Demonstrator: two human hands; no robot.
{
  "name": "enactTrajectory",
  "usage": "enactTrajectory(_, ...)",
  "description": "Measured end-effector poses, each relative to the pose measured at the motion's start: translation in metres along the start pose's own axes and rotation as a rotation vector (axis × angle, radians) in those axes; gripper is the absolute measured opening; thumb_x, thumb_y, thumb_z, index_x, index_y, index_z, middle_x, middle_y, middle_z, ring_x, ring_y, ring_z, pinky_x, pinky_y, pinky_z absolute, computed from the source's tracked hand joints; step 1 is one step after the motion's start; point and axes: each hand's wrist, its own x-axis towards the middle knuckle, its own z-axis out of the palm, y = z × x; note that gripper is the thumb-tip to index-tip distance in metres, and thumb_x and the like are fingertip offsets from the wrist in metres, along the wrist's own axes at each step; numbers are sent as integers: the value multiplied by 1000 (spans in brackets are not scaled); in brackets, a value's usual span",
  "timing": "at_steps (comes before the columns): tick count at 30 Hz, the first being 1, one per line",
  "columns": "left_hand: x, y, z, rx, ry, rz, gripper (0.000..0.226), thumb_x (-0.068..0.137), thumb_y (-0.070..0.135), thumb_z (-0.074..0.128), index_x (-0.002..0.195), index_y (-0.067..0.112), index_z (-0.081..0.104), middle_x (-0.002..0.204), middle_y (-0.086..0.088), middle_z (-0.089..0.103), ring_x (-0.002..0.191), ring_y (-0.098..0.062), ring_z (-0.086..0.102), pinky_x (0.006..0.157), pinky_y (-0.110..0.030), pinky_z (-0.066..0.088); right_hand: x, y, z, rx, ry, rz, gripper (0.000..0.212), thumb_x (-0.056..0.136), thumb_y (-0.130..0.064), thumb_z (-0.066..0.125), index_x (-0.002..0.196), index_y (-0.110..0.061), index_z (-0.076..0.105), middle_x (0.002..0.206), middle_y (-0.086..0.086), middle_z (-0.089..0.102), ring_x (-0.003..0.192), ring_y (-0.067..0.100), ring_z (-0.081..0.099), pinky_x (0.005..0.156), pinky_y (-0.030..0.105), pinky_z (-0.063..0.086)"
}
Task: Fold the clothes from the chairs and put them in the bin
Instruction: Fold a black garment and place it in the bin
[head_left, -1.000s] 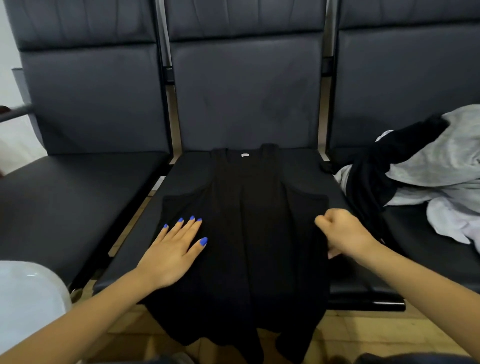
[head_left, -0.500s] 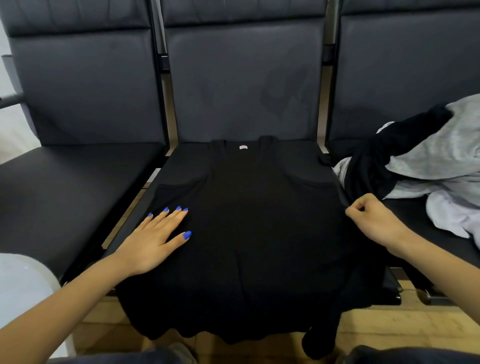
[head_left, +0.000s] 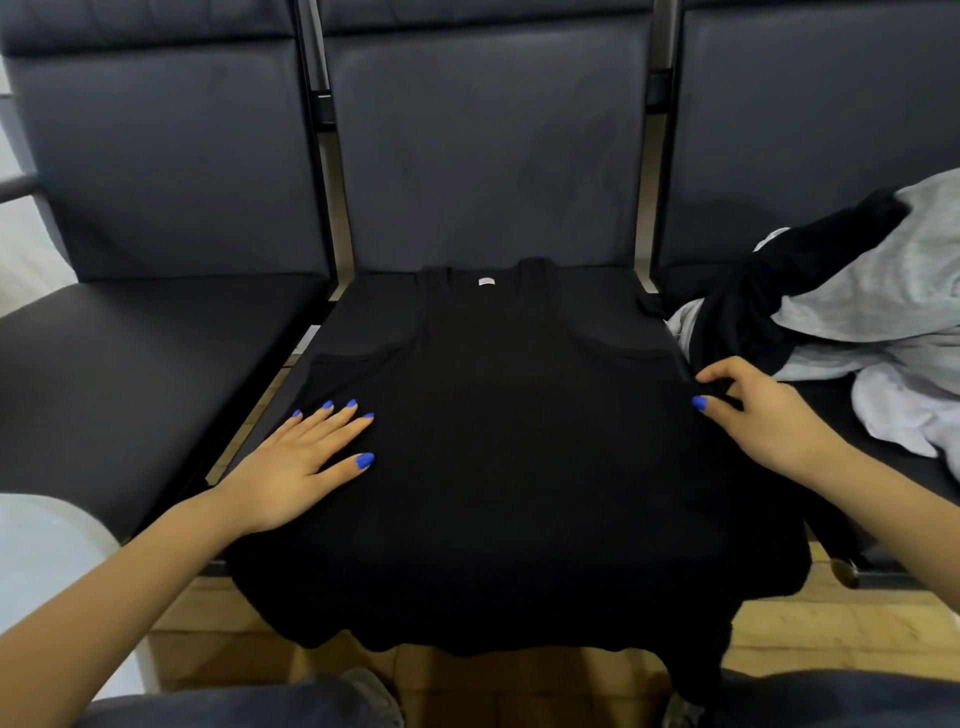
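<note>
A black sleeveless top (head_left: 509, 441) lies spread flat on the middle chair seat (head_left: 358, 312) of a row of dark padded chairs, its hem hanging over the front edge. Its long axis runs front to back: the neckline and label (head_left: 486, 281) point toward the backrest, the hem toward the person. The left hand (head_left: 306, 462) rests flat on the left side, fingers straight. The right hand (head_left: 763, 410) pinches the right side edge between thumb and curled fingers. The step appears to be flattening before folding; the next move likely calls for carrying that right edge across toward the centre. Unfolded grey and black clothes (head_left: 857, 322) are heaped on the right chair.
</note>
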Motion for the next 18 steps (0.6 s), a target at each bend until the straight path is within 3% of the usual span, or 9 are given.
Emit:
enactTrajectory(2,0,0,1,3,1,1,103,48,99,-12,138,51,0,150,25,-6,140,4,-13,112,-19,-12,0,3,3,34,-81,28,35,93,-23,61,126,-20,52,109,9,55,101,20,52,81,29,38)
enactTrajectory(5,0,0,-1,-6,-2,-3,105,47,100,-10,138,51,2,150,26,-6,140,5,-11,111,-18,-12,1,6,8,133,-144,35,40,90,-20,65,127,-25,50,116,8,54,109,18,51,84,29,41)
enactTrajectory(7,0,-1,-4,-33,5,-14,107,45,101,-7,138,50,5,149,26,-3,139,5,-10,111,-18,-11,0,6,9,149,-145,34,42,89,-18,66,127,-27,50,117,10,54,103,18,52,78,27,43)
enactTrajectory(11,0,-3,-7,-37,-15,-36,110,42,102,-6,139,50,4,148,27,-4,137,6,-11,109,-18,-12,0,8,8,129,-144,41,47,88,-8,65,122,-36,48,116,11,59,94,23,62,81,35,51)
enactTrajectory(15,-2,-3,-7,-22,-33,-37,112,40,102,-9,138,49,2,148,26,-7,137,5,-12,110,-19,-13,0,7,6,156,-124,29,45,89,5,58,121,-26,52,100,6,60,73,18,60,64,26,48)
enactTrajectory(18,-5,-5,-6,-25,-13,-39,114,40,102,-9,139,48,4,148,25,-5,137,5,-10,110,-19,-12,-2,4,4,150,-98,38,42,88,9,54,109,-27,61,100,-1,57,69,19,59,57,25,46)
